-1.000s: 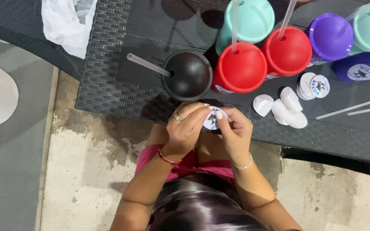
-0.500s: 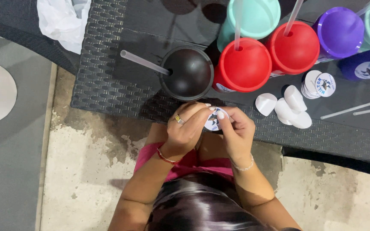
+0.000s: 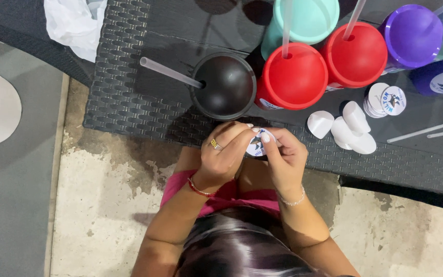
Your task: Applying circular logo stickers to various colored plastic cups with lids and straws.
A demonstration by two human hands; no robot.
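Head: 2 red cups, 1 sticker

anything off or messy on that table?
No spills or damage. Only loose clutter: curled white backing papers lie scattered beside the sticker stack, and two straws lie loose near the edge. Both hands, left and right, pinch a round sticker.

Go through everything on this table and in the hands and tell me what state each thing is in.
round sticker: pinched between both hands' fingertips
left hand: gripping sticker
right hand: gripping sticker
black cup: lidded, straw in
red cups: lidded, straws in
purple cup: lidded
sticker stack: piled
peeled backings: loose, curled
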